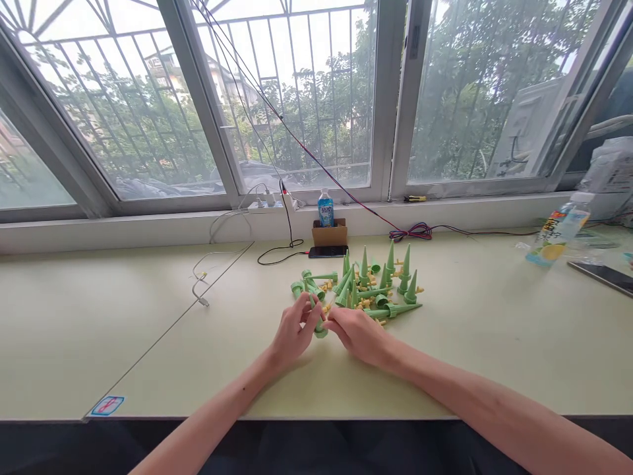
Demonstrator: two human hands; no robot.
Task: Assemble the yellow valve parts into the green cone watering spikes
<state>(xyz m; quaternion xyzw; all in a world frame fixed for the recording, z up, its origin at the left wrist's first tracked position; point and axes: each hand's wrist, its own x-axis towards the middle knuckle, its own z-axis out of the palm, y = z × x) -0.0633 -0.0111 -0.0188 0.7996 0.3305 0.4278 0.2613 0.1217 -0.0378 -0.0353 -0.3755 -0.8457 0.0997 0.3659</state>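
Note:
A green plant watering spike (pixel 318 323) is held in my left hand (pixel 295 328), its wide collar toward me and its point away. My right hand (pixel 360 334) is closed beside it, with thumb and fingertips pressed together close to the spike's side. What those fingertips pinch is too small and hidden to tell. Just beyond my hands lies a pile of green watering spikes (pixel 364 267), several standing upright and others on their sides. Small yellow valves (pixel 366 303) show among them, some fitted into spikes.
Behind the pile lie a phone (pixel 328 251) on a cable and a small cardboard box (pixel 330 235) with a blue-labelled bottle (pixel 326 208). Coiled wires (pixel 411 231) rest near the window. At right are another bottle (pixel 558 227) and a dark flat device (pixel 603 276). A white cable (pixel 200 290) lies left.

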